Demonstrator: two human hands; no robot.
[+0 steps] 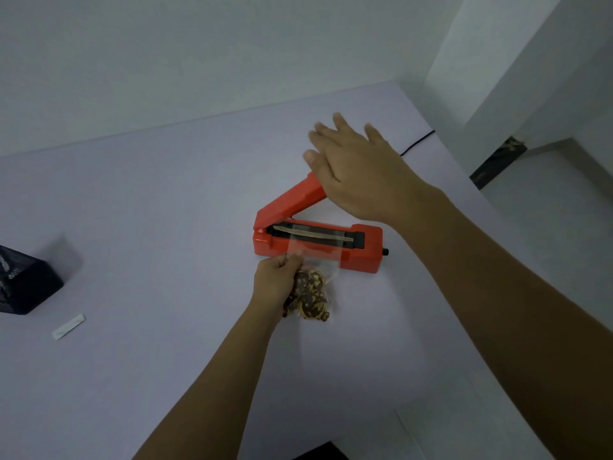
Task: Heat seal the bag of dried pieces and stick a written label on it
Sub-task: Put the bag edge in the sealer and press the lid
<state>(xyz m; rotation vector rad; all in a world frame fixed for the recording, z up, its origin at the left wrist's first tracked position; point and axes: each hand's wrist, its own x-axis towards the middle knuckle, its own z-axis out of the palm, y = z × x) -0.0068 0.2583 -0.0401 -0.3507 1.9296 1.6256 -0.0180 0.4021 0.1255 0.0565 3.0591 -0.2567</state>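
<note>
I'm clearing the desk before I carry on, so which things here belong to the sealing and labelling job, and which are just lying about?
In the job: sealer, lid up; bag, pinched by the left hand, mouth across the sealing strip; white strip, likely the label; cord, probably the sealer's.
Lying about: mesh holder at far left, contents unclear.

Red sealer (331,257), black mesh holder (23,283)

Plain office, white desk (159,220), mesh pen holder (25,282)
</note>
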